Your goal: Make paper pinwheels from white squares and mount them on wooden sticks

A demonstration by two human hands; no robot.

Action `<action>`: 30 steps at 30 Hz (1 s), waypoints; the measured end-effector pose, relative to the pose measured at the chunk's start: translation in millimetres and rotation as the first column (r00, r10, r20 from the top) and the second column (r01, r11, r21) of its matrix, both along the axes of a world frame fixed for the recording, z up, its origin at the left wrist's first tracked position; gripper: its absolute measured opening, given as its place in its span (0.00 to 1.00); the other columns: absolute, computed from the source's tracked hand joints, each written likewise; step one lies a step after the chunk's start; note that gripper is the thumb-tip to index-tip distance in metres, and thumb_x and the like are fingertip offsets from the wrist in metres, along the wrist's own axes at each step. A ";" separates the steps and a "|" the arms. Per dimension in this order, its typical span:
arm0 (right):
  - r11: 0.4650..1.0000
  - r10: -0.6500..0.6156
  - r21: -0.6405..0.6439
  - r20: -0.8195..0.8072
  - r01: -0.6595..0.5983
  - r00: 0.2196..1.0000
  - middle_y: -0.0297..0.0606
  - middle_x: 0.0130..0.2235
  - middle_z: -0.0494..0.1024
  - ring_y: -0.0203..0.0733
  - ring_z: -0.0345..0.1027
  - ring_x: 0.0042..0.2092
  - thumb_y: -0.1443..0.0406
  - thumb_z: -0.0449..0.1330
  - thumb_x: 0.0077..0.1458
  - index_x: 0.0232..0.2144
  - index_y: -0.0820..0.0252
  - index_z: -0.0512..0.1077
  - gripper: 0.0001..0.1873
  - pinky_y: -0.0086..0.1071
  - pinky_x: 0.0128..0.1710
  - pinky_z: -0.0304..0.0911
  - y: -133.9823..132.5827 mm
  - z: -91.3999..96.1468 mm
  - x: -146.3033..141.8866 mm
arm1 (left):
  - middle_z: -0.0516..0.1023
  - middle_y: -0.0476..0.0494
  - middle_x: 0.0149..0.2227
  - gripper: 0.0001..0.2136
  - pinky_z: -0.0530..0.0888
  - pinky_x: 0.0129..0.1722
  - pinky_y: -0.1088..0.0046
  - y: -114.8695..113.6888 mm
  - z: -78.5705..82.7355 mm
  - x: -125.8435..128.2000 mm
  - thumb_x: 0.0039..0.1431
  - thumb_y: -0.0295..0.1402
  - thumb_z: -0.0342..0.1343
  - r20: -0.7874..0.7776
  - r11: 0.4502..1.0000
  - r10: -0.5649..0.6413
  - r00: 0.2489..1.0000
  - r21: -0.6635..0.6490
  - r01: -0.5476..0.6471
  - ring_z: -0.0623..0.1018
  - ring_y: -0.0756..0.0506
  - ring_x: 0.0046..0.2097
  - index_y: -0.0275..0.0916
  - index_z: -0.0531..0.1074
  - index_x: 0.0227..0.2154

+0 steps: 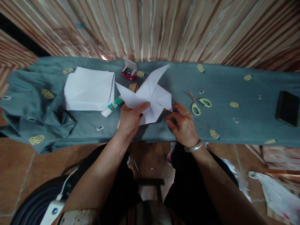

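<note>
A white paper pinwheel (153,93) with pointed, folded blades is held over the cloth-covered table. My left hand (131,120) grips its lower left part, thumb pressed on the paper near the centre and the other fingers underneath, mostly hidden. Close to the pinwheel's right edge is my right hand (181,123), its fingers bent and thumb apart from the index finger; I see nothing between them. Part of a glue stick (112,107) shows left of the pinwheel. Several short wooden sticks (133,87) lie behind it, partly covered by a blade.
Stacked white paper (90,90) lies on the left. An open red box (128,72) of small metal pieces stands at the back. Green-handled scissors (196,101) lie right of my hand, with a dark phone-like object (287,107) at far right. The tablecloth (51,122) is bunched at left.
</note>
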State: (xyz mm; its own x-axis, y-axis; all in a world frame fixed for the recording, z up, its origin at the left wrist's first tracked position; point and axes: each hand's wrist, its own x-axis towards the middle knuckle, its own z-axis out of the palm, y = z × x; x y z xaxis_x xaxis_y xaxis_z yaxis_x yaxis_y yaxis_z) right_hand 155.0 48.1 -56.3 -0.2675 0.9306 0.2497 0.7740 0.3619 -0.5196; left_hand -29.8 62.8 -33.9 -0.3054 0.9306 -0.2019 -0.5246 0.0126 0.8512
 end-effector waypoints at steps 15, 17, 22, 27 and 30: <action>0.937 -0.046 0.322 -0.273 0.136 0.961 0.39 0.64 0.61 0.63 0.43 0.70 0.65 0.59 0.59 0.43 0.50 0.72 0.09 0.69 0.66 0.40 -3.4 52.3 -14.0 | 0.83 0.48 0.34 0.16 0.77 0.46 0.65 -3.2 -5.0 6.7 0.36 0.27 0.71 0.033 0.998 -0.053 0.998 -0.026 0.054 0.81 0.44 0.40 0.38 0.78 0.33; 0.938 -0.034 0.325 -0.260 0.121 0.965 0.36 0.66 0.58 0.63 0.38 0.71 0.65 0.59 0.58 0.46 0.48 0.71 0.13 0.70 0.66 0.38 -6.6 57.2 -16.7 | 0.83 0.48 0.34 0.16 0.76 0.46 0.65 -4.4 -4.9 7.2 0.36 0.27 0.71 0.030 0.997 -0.058 0.998 -0.043 0.059 0.81 0.43 0.40 0.38 0.78 0.32; 0.940 -0.031 0.321 -0.250 0.113 0.968 0.33 0.67 0.58 0.61 0.35 0.72 0.66 0.60 0.58 0.50 0.45 0.70 0.17 0.68 0.67 0.38 -11.3 63.6 -18.5 | 0.83 0.49 0.35 0.16 0.77 0.45 0.65 -6.1 -3.1 8.4 0.36 0.28 0.71 0.021 0.995 -0.076 0.997 -0.059 0.077 0.81 0.42 0.41 0.40 0.78 0.32; 0.979 -0.039 0.171 -0.358 0.107 0.933 0.38 0.62 0.66 0.56 0.52 0.68 0.64 0.59 0.59 0.48 0.49 0.72 0.14 0.64 0.67 0.46 -5.6 48.1 -17.0 | 0.83 0.46 0.36 0.17 0.78 0.45 0.63 -8.2 0.8 11.6 0.37 0.28 0.70 0.018 0.991 -0.119 0.993 -0.055 0.120 0.82 0.41 0.42 0.38 0.77 0.35; 0.991 -0.132 -0.074 -0.506 0.109 0.852 0.42 0.55 0.73 0.52 0.67 0.58 0.60 0.61 0.58 0.52 0.52 0.69 0.19 0.58 0.61 0.61 2.1 32.3 -13.3 | 0.83 0.46 0.34 0.15 0.79 0.45 0.62 -9.7 2.2 12.7 0.37 0.28 0.70 0.031 0.986 -0.156 0.987 -0.058 0.158 0.82 0.41 0.41 0.37 0.78 0.32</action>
State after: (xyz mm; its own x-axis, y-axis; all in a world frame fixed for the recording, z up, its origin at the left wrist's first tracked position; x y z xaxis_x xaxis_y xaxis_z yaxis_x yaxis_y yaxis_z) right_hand 141.7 50.2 -24.0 0.0013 0.9598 0.2806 0.4333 0.2524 -0.8652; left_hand -17.1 53.1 -31.8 -0.1502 0.9526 -0.2647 -0.5339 0.1472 0.8326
